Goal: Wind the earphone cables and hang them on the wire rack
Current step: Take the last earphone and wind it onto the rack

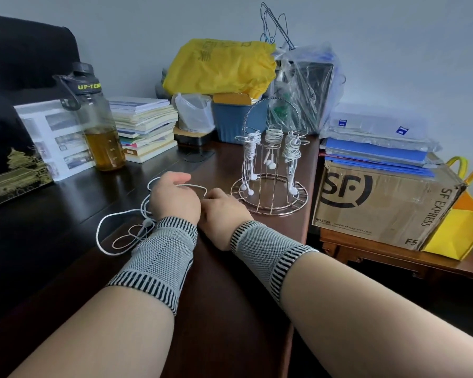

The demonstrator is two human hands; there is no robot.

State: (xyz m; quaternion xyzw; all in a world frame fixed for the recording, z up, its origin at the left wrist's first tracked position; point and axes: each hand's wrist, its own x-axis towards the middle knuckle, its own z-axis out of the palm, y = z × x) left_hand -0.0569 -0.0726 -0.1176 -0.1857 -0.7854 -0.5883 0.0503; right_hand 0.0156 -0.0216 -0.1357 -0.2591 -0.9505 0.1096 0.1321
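Observation:
A loose white earphone cable (112, 222) lies in loops on the dark desk at centre left. My left hand (174, 196) holds a strand of it with curled fingers, and the cable runs from that hand across to my right hand (223, 211), which pinches it at the fingertips. Just beyond my right hand stands the wire rack (269, 192), a round metal base with upright arms. Three wound white earphone bundles (273, 136) hang on it with earbuds dangling.
A water bottle (99, 124) with amber liquid and a stack of books (145, 126) stand at the back left. A blue bin (235, 121), yellow bag (219, 66) and plastic bags sit behind the rack. A cardboard box (380, 203) rests on a side table at right.

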